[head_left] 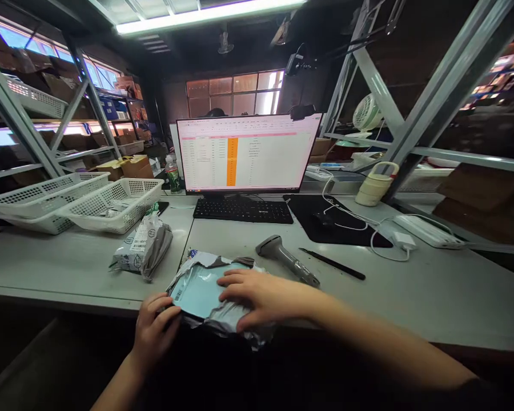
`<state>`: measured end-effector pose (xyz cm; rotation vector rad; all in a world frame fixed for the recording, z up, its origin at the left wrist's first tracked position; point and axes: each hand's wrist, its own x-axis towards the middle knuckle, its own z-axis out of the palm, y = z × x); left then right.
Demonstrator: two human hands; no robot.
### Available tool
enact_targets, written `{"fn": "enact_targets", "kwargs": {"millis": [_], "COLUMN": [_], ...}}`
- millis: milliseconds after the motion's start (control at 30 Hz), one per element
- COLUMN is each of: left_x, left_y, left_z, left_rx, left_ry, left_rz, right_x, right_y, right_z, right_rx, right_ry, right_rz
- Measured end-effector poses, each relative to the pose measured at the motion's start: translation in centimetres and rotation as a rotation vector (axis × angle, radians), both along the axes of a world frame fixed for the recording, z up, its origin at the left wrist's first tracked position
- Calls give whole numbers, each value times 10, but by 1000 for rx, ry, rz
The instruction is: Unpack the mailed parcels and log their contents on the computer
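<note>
A flat light-blue package [199,291] with a barcode label lies at the table's front edge, inside a torn grey-and-white plastic mailer [231,315]. At its left corner my left hand [156,322] is closed, with curled fingers gripping the edge. My right hand [261,294] rests on top with fingers spread, touching the blue surface and the crumpled plastic. Its palm hides the package's right part. Just beyond the right hand lies a grey barcode scanner [286,260]. To its right is a slim black pen-like tool [332,264].
A wrapped parcel [143,245] sits left of the package. White baskets [115,205] stand behind it. A keyboard [242,210] lies before the monitor [248,154]. On the right are a mouse [322,219] on a black mat [308,208], cables and a power strip [428,230].
</note>
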<state>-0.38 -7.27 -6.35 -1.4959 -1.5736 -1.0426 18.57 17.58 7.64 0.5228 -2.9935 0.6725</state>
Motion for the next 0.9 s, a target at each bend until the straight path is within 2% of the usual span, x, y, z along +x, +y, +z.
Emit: {"fn": "enact_targets", "kwargs": {"millis": [100,300,467,533,633,767,900], "left_x": [0,-7,-12,-11,-8,-3,0], "left_y": [2,6,5,5,4,5,5], "left_z": [7,13,6,4,4,7,17], "left_rx": [-48,-228,-280,-320,-382,-424,-486], "left_ry": [-97,-226,-415,-454,-472,-499,-582], "left_rz": [-61,-83,-41,-29,-10,37,51], "right_x": [22,46,50,49,53,65,78], "right_y": [-18,-37,-48,-49,-49,-53,-58], "right_z": [-16,-45,-71,-84,-108,-133,-136], "right_rx": [11,226,253,246,154,67,50], "right_ry": [101,305,627,792,930,971,924], "right_rz": [-69,-286,-250,-210,-189,-319,-480]}}
